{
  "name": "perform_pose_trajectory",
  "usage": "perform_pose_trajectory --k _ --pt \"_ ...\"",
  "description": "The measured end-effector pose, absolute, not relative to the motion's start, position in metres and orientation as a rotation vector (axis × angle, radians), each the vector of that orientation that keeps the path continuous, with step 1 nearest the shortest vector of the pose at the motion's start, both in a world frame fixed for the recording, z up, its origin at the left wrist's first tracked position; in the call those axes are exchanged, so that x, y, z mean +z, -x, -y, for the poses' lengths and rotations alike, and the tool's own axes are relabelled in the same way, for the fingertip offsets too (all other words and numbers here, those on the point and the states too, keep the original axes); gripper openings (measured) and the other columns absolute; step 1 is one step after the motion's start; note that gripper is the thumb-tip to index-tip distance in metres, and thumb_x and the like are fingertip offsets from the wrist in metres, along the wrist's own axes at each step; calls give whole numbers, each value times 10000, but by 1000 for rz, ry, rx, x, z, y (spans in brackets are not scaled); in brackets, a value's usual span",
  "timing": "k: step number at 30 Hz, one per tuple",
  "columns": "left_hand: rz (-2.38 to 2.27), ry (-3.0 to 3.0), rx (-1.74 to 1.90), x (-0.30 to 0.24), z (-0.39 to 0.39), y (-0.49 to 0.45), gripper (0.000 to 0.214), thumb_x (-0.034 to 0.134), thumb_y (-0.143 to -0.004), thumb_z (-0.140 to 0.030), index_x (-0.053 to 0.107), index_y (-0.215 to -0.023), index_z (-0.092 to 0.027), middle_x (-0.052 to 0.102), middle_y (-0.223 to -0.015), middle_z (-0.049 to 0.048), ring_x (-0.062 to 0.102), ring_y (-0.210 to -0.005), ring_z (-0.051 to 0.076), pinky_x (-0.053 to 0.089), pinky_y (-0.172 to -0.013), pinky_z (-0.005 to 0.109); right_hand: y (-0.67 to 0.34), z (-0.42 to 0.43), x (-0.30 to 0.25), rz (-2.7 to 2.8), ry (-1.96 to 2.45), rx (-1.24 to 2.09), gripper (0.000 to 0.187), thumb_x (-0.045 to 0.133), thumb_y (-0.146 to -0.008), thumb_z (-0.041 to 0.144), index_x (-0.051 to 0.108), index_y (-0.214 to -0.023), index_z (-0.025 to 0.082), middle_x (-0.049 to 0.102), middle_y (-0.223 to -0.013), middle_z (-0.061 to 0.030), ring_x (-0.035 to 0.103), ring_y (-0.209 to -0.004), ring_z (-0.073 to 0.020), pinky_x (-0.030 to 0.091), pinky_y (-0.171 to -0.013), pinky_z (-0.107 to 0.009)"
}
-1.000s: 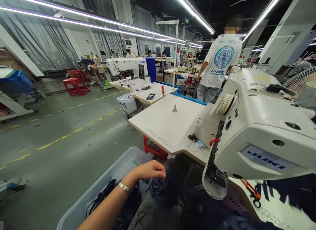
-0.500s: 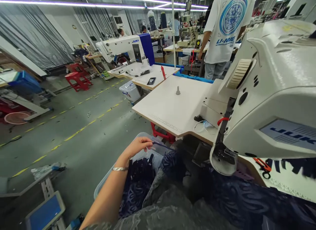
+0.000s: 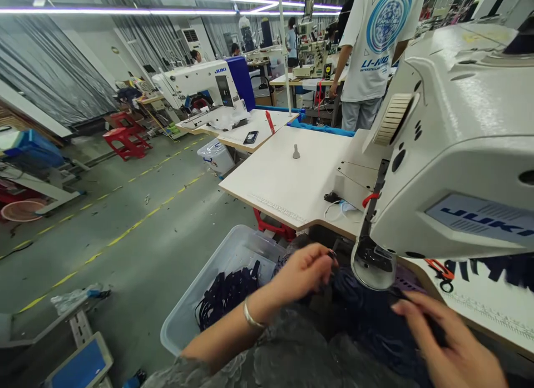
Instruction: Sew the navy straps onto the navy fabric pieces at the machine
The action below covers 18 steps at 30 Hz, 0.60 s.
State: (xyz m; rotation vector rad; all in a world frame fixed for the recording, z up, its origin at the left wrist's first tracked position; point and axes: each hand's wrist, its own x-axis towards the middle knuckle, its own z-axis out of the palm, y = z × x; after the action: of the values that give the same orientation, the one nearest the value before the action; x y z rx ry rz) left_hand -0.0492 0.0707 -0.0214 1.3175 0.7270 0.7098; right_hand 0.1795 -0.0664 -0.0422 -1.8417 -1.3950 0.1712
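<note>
My left hand (image 3: 302, 274), with a silver bracelet at the wrist, is closed in a pinch on a dark bit of fabric left of the sewing machine's head (image 3: 454, 193). My right hand (image 3: 454, 338) is closed too, thumb and fingers pinching dark fabric just right of the rounded guard (image 3: 373, 268). Between the hands, patterned navy fabric (image 3: 362, 304) lies across my lap and under the machine; its edges are hard to make out. Below my left forearm a clear plastic bin (image 3: 187, 299) holds a heap of navy strips (image 3: 229, 291).
The white machine table (image 3: 287, 177) carries a small grey peg (image 3: 296, 152) and white cord. Orange-handled snips (image 3: 441, 272) and dark strips lie at right. A second sewing machine (image 3: 200, 85) and a phone (image 3: 251, 137) are beyond. A co-worker in a white shirt (image 3: 371, 60) stands behind.
My left hand has moved right from above the bin to beside the machine head. My right hand has come into view. Patterned fabric over the bin has shifted away, exposing more strips.
</note>
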Motion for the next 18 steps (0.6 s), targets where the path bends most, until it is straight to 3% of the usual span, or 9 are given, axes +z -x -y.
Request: perform_pose_trajectory --k 4,8,14,18 --pt "-696 -1499 565 -15 -42 22 250 541 -926 -356 603 -836 -131 530 -593 -30 449 -512 61 344 -498 159 -152 49 -39 1700 1553 -95 185 532 -955 321 648 -1071 235 740 -877 -5 693 -687 -146 525 -650 -238" --pt "-721 -1814 583 -14 -36 17 186 482 -930 -247 578 -810 -143 541 -667 -20 473 -562 72 349 -521 167 -145 46 -35 1820 1434 -374 220 620 -900 128 632 -1119 148 733 -893 -44 682 -735 -145 481 -758 -267" --pt "-721 -2600 722 -22 -37 20 202 415 -954 -199 540 -801 -158 550 -695 -10 498 -583 97 340 -519 212 -142 50 -34 1904 1489 -597 226 658 -880 152 648 -1104 131 738 -932 -61 660 -687 -160 450 -713 -301" --pt "-550 -3016 638 -18 -39 26 195 352 -994 -170 527 -909 -149 559 -723 -8 503 -583 118 342 -487 259 -134 49 -33 1829 1535 -525 182 629 -899 152 640 -1078 123 738 -913 -60 669 -701 -158 456 -728 -292"
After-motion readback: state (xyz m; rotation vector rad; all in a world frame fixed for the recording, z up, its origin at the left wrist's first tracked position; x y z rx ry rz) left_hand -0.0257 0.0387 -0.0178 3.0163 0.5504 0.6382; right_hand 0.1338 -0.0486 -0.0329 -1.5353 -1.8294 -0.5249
